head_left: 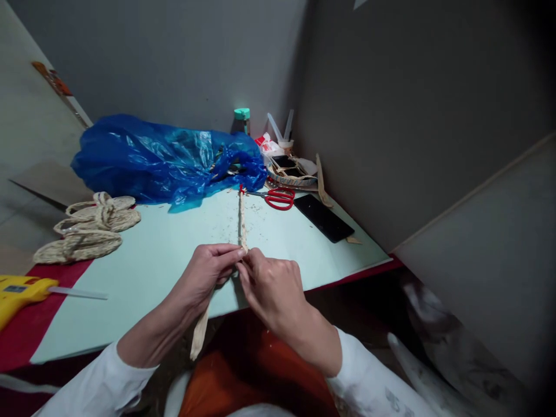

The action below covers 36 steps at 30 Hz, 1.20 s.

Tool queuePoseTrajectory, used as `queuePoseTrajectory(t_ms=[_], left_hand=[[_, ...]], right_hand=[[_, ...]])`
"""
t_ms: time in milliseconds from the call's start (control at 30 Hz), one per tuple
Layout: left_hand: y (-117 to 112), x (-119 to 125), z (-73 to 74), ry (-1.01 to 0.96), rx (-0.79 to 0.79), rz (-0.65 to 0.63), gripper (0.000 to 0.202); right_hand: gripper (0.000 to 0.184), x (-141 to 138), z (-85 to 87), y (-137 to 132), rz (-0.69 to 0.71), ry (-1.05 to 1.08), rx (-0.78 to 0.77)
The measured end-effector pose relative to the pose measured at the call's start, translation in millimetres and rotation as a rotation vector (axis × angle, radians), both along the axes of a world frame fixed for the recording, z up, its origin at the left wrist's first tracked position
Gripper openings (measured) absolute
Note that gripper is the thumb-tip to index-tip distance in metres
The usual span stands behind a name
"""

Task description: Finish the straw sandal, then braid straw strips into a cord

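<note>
A pale strip (pixel 200 336) hangs below my left hand (pixel 211 269), which pinches the braided cord (pixel 242 220) at its near end together with my right hand (pixel 273 284), probably keeping it tight. The cord runs forward over the table (pixel 152 260); scissors (pixel 280 198) and a blue bag (pixel 143 156) crowd its far end.
</note>
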<state>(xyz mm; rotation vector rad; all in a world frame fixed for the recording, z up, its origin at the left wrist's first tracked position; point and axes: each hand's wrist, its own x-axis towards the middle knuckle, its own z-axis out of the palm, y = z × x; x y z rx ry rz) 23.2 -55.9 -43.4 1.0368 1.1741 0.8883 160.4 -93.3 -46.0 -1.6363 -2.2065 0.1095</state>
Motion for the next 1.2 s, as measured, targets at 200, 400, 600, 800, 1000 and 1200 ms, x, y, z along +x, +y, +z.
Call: queuePoseTrajectory(t_ms=[200,400,600,800,1000,1200], left_hand=[[1.3,-3.3,-1.5,-0.036,-0.008,-0.004,0.023],[1.5,-4.5,-1.8,-0.031,-0.004,0.040,0.025],[0.1,-8.4,-2.2,0.033,0.063,0.075,0.020],[-3.6,-10.0,-1.5,0.175,0.156,0.013,0.023],[-4.2,-7.4,2.9,0.396,0.242,0.005,0.024],[-6.4,-11.8,8.8,0.753,0.465,-0.070,0.028]], right_hand=[[0.036,27.3,19.2,13.4,0.052,0.338,-0.136],[0.022,24.3,12.5,42.3,0.336,0.608,-0.450],[0.024,19.3,7.7,52.7,0.398,0.582,-0.464],[0.033,22.7,0.4,50.0,0.357,0.695,-0.401],[0.031,14.1,-3.6,40.3,0.248,0.687,-0.298],[0.034,12.9,-4.6,37.0,0.199,0.716,-0.269]])
